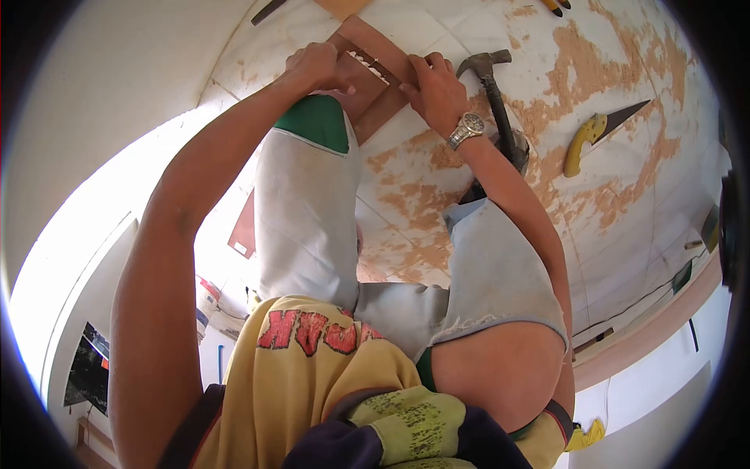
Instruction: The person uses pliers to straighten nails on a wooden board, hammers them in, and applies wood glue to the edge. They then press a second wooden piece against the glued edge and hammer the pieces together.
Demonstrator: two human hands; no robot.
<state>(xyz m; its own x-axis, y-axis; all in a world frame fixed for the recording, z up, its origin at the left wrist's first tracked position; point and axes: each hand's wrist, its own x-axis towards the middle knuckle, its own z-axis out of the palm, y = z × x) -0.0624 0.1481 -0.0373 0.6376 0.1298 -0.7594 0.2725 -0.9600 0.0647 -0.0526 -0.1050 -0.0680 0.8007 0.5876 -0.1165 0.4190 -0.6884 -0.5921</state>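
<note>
Reddish-brown boards lie on the floor at the top centre, one long board (375, 43) crossing above a wider panel (361, 87). Between them runs a ragged line of white material (367, 66). My left hand (316, 69) grips the left side of the boards, its fingers bent and pressed on the edge. At the right end of the long board my right hand (437, 90), with a metal watch at the wrist, closes its fingers on the board's edge. A claw hammer (488, 82) with a black handle lies just right of my right hand.
A small saw (584, 144) with a yellow handle lies on the dusty tiled floor (539, 203) at the right. Orange-and-black tool handles (556, 6) show at the top edge. Another brown board piece (244, 227) lies left of my knee. A wall stands at the left.
</note>
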